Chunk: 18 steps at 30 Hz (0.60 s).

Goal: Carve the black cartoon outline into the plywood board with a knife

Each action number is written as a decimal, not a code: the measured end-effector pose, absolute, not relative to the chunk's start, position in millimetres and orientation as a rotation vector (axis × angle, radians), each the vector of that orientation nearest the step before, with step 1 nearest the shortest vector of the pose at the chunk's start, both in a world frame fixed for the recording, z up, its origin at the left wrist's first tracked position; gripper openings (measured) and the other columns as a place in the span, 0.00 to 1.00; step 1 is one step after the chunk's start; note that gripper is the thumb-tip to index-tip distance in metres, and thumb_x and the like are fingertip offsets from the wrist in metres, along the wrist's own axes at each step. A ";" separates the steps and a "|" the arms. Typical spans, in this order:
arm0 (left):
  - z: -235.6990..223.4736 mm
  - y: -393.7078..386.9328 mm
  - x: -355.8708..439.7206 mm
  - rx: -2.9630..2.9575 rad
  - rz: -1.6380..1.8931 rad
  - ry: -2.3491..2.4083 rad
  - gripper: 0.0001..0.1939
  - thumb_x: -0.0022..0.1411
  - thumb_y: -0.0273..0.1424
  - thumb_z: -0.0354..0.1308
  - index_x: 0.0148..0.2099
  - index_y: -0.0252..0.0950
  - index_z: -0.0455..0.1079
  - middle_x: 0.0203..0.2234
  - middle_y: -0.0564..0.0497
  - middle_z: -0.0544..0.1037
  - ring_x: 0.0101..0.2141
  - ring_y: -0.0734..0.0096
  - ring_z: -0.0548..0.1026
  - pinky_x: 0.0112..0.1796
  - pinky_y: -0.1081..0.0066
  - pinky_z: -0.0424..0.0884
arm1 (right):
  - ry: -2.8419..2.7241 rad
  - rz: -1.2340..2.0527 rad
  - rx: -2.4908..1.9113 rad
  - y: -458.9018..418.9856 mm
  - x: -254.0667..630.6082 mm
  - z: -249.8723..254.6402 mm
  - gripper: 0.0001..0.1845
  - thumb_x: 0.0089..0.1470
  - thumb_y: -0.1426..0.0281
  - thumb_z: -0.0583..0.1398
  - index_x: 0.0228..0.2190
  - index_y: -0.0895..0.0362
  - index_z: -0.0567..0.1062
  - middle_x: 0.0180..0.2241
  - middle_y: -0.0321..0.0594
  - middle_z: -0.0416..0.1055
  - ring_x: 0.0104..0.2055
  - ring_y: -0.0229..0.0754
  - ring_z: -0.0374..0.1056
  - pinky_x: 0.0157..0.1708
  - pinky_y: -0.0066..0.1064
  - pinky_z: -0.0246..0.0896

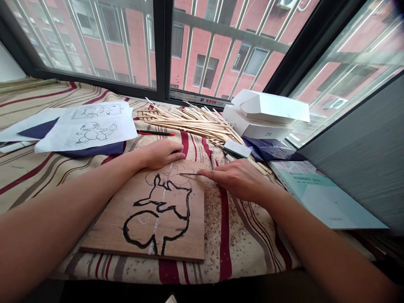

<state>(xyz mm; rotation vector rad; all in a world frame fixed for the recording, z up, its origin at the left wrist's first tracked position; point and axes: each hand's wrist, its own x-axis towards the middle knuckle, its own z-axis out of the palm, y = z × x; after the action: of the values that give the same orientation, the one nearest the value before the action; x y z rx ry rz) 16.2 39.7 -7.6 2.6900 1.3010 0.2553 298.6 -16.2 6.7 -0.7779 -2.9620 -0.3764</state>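
A square wooden board [132,227] lies on the striped cloth, with a thick black, grooved-looking outline of a figure, fainter pencil curves near the far edge and a pale line down the middle. At the board's far edge my left hand [164,152] is closed, fingers curled over the edge. My right hand [237,179] is closed around a thin dark rod-like tool [190,174]. The tool points left, its tip at the pencil curves; whether it touches the wood I cannot tell. Most of its handle is hidden in the hand.
Brown crumbs dot the cloth [249,252] right of the board. Behind are a pile of thin wooden sticks [192,120], a white box [261,126] and a red-black pen [156,133]. Drawing sheets [94,126] lie left, a pale green book [325,198] right. Barred windows stand beyond.
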 end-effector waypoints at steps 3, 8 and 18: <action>-7.5 40.0 15.9 2.699 0.268 1.288 0.19 0.71 0.40 0.52 0.28 0.40 0.57 0.24 0.52 0.71 0.26 0.67 0.65 0.31 0.67 0.58 | -2.942 -0.398 -0.812 -26.1 300.6 11.6 0.29 0.60 0.81 0.58 0.60 0.53 0.79 0.23 0.35 0.76 0.21 0.35 0.55 0.24 0.33 0.33; -8.4 39.9 15.6 2.696 0.276 1.280 0.19 0.71 0.40 0.52 0.28 0.40 0.57 0.24 0.52 0.70 0.26 0.66 0.65 0.30 0.67 0.57 | -2.880 -0.449 -0.822 -43.9 296.0 9.3 0.32 0.53 0.83 0.57 0.57 0.57 0.81 0.23 0.35 0.77 0.20 0.37 0.59 0.23 0.33 0.33; -6.2 37.9 18.2 2.694 0.246 1.302 0.18 0.71 0.39 0.52 0.28 0.40 0.56 0.24 0.52 0.69 0.26 0.66 0.65 0.30 0.67 0.56 | -2.824 -0.497 -0.805 -46.6 295.3 6.3 0.31 0.52 0.83 0.57 0.56 0.59 0.81 0.22 0.35 0.76 0.19 0.37 0.58 0.22 0.34 0.32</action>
<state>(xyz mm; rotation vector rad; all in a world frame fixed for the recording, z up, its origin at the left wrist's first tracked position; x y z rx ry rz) 18.2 37.9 -6.2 2.6941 1.3022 0.2459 295.3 -46.6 6.3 -0.8048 -2.8238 -0.4965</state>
